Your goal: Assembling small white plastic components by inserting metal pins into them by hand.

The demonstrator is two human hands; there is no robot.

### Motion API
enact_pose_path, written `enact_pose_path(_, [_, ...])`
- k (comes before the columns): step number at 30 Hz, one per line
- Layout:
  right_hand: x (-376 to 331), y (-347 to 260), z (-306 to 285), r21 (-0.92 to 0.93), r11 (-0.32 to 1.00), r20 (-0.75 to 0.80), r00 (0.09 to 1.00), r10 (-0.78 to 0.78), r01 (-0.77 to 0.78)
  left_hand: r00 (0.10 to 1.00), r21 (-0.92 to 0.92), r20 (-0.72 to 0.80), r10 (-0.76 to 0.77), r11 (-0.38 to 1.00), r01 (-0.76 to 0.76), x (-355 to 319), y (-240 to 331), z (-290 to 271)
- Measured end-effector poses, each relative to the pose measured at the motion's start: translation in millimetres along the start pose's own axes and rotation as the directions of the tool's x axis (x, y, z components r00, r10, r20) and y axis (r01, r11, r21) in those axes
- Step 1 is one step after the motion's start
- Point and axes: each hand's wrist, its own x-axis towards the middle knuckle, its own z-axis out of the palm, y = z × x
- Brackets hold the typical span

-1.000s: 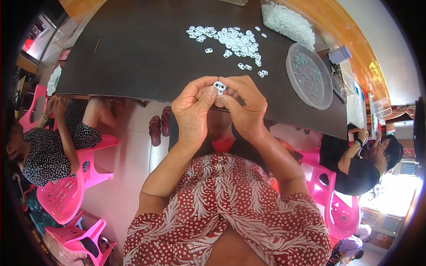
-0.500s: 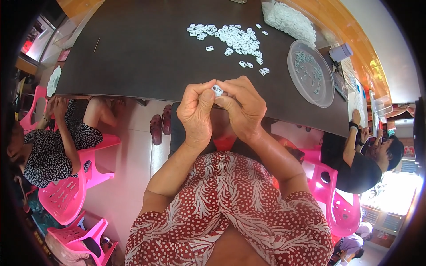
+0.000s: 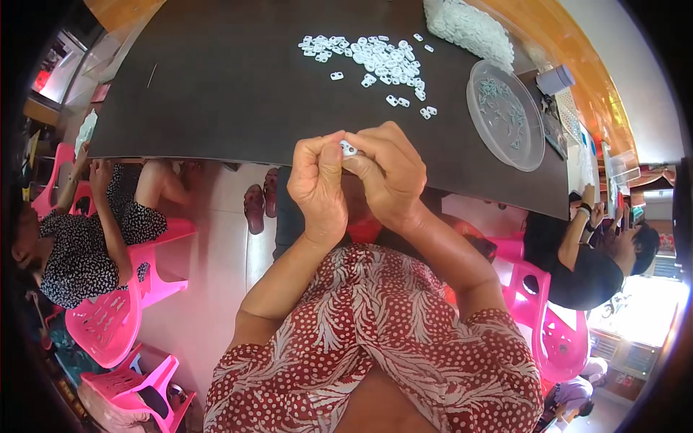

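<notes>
One small white piece [image 3: 349,149] with a hole sits pinched between the thumbs and forefingers of a person's left hand [image 3: 317,186] and right hand [image 3: 388,173], above the near edge of a dark table [image 3: 216,94]. Farther back lies a pile of similar white pieces [image 3: 384,60]; right of it, a round clear tray [image 3: 492,133] holds small grey-green bits [image 3: 497,92].

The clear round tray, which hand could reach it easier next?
Probably the right hand: the clear round tray sits nearer it than the left hand. Both hands pinch a small white piece, though.
</notes>
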Motion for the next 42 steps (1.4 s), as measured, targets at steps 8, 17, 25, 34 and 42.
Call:
enact_pose_path(8, [11, -9, -12, 0.085, 0.98, 0.104, 0.98, 0.172, -0.181, 0.979, -0.045, 0.173, -0.111, 0.992, 0.12, 13, 23, -4])
enact_pose_path(17, [18, -3, -24, 0.194, 0.885, 0.25, 0.893, 0.374, -0.424, 0.945, 0.025, 0.22, -0.242, 0.97, 0.242, 15, 26, -10])
enact_pose_path(25, [31, -10, -29, 0.273, 0.58, 0.373, 0.64, 0.672, -0.767, 0.925, 0.092, 0.28, -0.258, 0.966, 0.242, 17, 28, -13])
enact_pose_path(34, [27, -3, -30, 0.261, 0.601, 0.359, 0.653, 0.667, -0.756, 0.926, 0.095, 0.252, -0.281, 0.959, 0.266, 16, 30, -11])
enact_pose_path(42, [30, -8, -25, 0.327, 0.401, 0.45, 0.515, 0.73, -0.855, 0.926, 0.007, 0.281, -0.251, 0.966, 0.259, 20, 34, -13])
